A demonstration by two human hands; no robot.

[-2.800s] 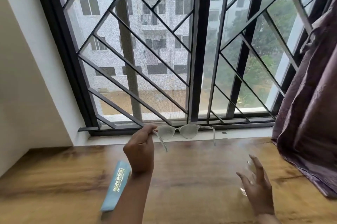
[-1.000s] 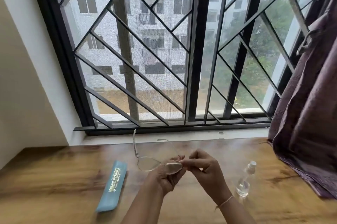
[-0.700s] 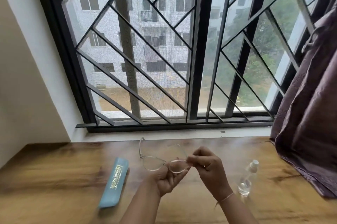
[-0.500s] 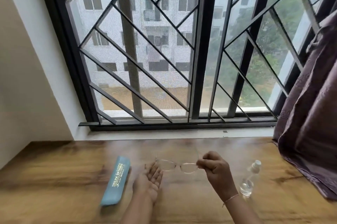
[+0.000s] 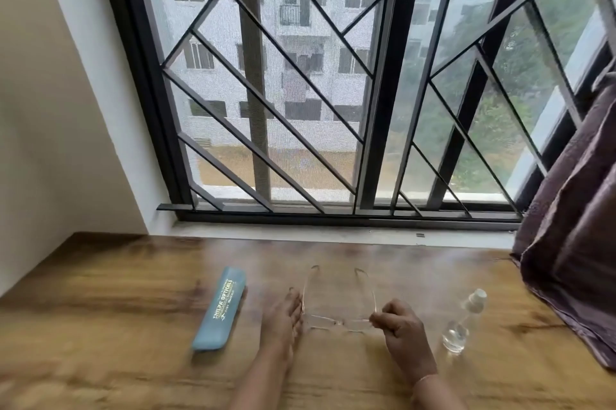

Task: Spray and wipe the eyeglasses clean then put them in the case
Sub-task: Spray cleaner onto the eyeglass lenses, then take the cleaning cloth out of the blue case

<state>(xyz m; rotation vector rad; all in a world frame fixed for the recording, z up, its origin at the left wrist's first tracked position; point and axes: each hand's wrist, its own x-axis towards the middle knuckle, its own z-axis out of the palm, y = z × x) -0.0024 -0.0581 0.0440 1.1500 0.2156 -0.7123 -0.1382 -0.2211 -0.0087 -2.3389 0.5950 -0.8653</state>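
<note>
Clear-framed eyeglasses (image 5: 336, 321) lie low over the wooden table (image 5: 100, 326) with both temples unfolded and pointing toward the window. My right hand (image 5: 398, 329) pinches the frame's right corner. My left hand (image 5: 281, 316) is flat and open, fingers extended along the glasses' left side, touching or nearly touching the frame. A closed blue eyeglass case (image 5: 221, 308) with gold lettering lies on the table to the left of my left hand. A small clear spray bottle (image 5: 463, 321) with a white cap stands to the right of my right hand.
A barred window (image 5: 333, 93) with a pale sill (image 5: 333, 233) runs along the table's far edge. A purple curtain (image 5: 573, 226) hangs at the right and drapes onto the table's right end. A cream wall (image 5: 50, 109) closes the left side.
The glasses came down from in front of the window to the table. My left hand let go and opened flat beside them; my right hand took the frame's right corner.
</note>
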